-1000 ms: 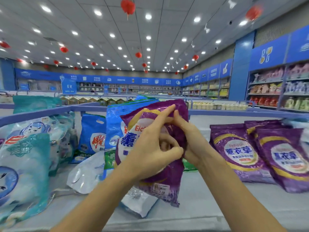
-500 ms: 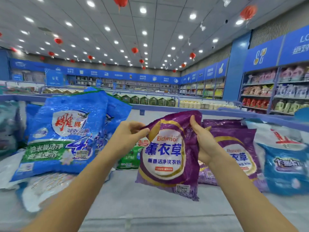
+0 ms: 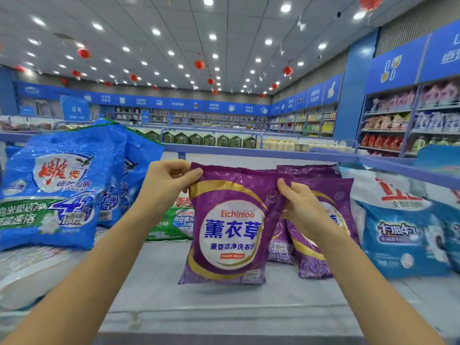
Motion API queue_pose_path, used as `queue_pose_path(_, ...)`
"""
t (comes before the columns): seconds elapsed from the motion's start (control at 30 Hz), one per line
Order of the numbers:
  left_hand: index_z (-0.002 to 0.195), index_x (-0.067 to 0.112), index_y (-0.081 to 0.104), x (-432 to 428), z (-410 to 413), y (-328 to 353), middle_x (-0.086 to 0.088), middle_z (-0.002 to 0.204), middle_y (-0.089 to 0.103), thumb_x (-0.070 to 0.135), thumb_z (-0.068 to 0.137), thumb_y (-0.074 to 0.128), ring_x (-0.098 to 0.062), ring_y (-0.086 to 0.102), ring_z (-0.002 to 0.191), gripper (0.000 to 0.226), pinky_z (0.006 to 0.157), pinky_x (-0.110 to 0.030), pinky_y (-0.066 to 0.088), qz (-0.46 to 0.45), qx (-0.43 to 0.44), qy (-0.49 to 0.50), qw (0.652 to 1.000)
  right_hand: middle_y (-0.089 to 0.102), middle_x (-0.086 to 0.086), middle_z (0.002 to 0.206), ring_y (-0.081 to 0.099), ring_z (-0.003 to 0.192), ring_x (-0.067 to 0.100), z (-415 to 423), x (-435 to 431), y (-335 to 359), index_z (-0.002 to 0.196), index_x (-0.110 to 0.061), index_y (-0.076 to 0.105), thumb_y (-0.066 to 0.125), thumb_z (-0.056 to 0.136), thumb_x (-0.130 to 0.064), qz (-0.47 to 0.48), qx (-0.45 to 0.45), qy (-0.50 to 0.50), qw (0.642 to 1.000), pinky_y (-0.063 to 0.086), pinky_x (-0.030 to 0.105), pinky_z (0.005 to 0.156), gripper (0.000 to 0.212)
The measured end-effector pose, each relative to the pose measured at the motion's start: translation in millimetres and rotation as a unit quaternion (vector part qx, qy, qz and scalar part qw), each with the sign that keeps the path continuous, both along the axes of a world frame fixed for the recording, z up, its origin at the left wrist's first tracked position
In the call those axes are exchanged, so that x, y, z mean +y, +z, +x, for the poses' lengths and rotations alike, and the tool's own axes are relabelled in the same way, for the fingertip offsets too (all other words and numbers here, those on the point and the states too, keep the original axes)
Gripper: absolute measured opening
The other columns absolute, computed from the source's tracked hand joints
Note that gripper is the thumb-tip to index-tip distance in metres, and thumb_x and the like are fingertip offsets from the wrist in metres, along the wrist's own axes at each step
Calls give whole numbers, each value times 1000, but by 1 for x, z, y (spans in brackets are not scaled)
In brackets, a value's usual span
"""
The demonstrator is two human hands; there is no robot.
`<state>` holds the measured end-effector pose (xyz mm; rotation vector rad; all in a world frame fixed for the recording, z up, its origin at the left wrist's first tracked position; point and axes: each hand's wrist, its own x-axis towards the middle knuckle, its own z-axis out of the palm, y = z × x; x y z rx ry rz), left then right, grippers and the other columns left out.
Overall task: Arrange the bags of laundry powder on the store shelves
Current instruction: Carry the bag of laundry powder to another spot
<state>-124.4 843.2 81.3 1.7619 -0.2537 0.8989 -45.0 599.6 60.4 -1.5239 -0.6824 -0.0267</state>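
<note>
A purple bag of laundry powder [image 3: 230, 235] stands upright on the grey shelf [image 3: 224, 302], label facing me. My left hand [image 3: 164, 185] pinches its top left corner. My right hand [image 3: 301, 210] grips its upper right edge. More purple bags [image 3: 323, 245] of the same kind stand just behind and to the right, partly hidden by my right hand and the held bag.
Big blue powder bags [image 3: 57, 190] lean at the left, a green bag [image 3: 174, 220] lies behind my left hand, and white-and-blue bags [image 3: 403, 225] stand at the right. A white bag [image 3: 27, 277] lies flat at the lower left. A blue rail [image 3: 249, 150] borders the shelf's back.
The purple bag has moved right and come down upright beside the other purple bags. Both hands have shifted to its top corners, and my view has turned right.
</note>
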Motion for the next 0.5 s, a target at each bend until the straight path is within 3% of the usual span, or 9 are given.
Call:
queue_pose_path(0.1,72,11,67,-7,2,-10,-4,64,66,25,82,66,-17,59,63,17,66,-29,50,-162,42,-41,985,68,-4,63,64,60,8,0,4,4,69,-20,67,44,96,-34,-5,8,13,1000,51,23,55,38)
queue_pose_path(0.17,88,12,65,-11,2,-28,-4,78,70,41,77,61,-21,64,79,31,77,-36,50,-246,126,-135,952,68,-3,63,64,61,9,0,7,3,74,-16,64,44,98,-31,0,30,20,999,52,26,58,35)
queue_pose_path(0.23,105,18,63,-12,-2,-53,-5,102,73,54,75,65,-23,67,96,47,87,-42,48,-188,231,-194,935,69,3,75,65,71,16,0,8,2,84,-11,64,44,98,-29,25,66,21,997,53,32,71,30)
queue_pose_path(0.3,115,19,58,-17,-4,-73,-4,107,73,46,75,70,-21,70,95,50,82,-36,52,-134,302,-197,923,68,8,86,64,81,22,1,7,1,93,-6,63,45,98,-27,48,97,17,994,51,37,83,28)
queue_pose_path(0.4,111,12,60,-26,5,-85,-4,91,76,38,66,68,-19,73,80,53,65,-29,56,-195,291,-147,925,72,6,87,68,82,21,2,7,3,95,-6,64,45,99,-26,54,102,14,993,52,38,85,28)
queue_pose_path(0.5,101,19,63,-43,17,-91,2,83,76,46,78,61,-16,73,73,35,56,-25,56,-210,246,-91,942,71,4,78,67,74,19,11,9,9,87,-8,63,46,99,-29,37,82,-25,996,52,38,79,29)
